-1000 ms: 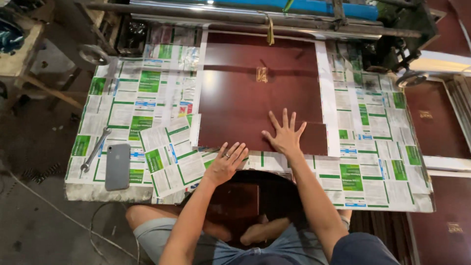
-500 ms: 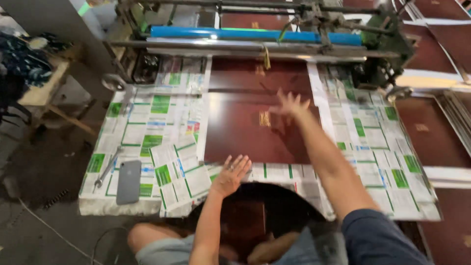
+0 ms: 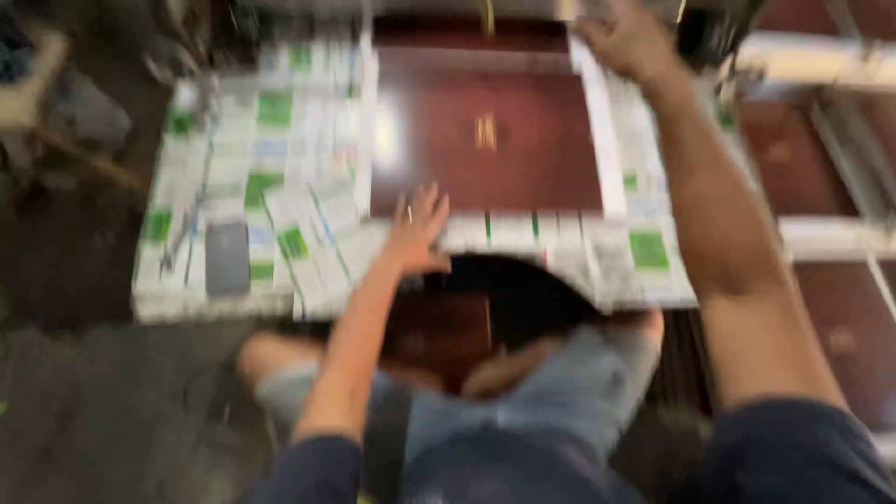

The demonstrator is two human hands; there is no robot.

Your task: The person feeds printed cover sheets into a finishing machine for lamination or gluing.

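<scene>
hands are split between near and far on this bench. the left hand (image 3: 417, 231) lies flat with its fingers spread, palm down on the near edge of the dark red sheet (image 3: 485, 140), just where that sheet meets the border of green-and-white printed paper (image 3: 271, 168) that covers the worktable (image 3: 224, 308). it pinches nothing; it only presses. the right hand (image 3: 627, 39) is stretched to the far right corner of the sheet, up against the machine bar (image 3: 523, 7) at the top of the view. the picture is smeared there, so i cannot tell whether those fingers are curled round something or lying loose on it.

the dark red sheet itself lies flat in the middle of the table, framed by the printed paper on the left, near and right sides, with a small gold mark (image 3: 485, 131) near its centre. a grey phone (image 3: 227, 258) and what looks like a spanner (image 3: 177, 245) rest on the paper well off to the left, apart from both hands.

by my reading, the person is steadying the sheet with one hand while dealing with its far end at the machine with the other. the next move would call for a sure hold at that far corner while the near edge is kept from sliding on the paper.
</scene>
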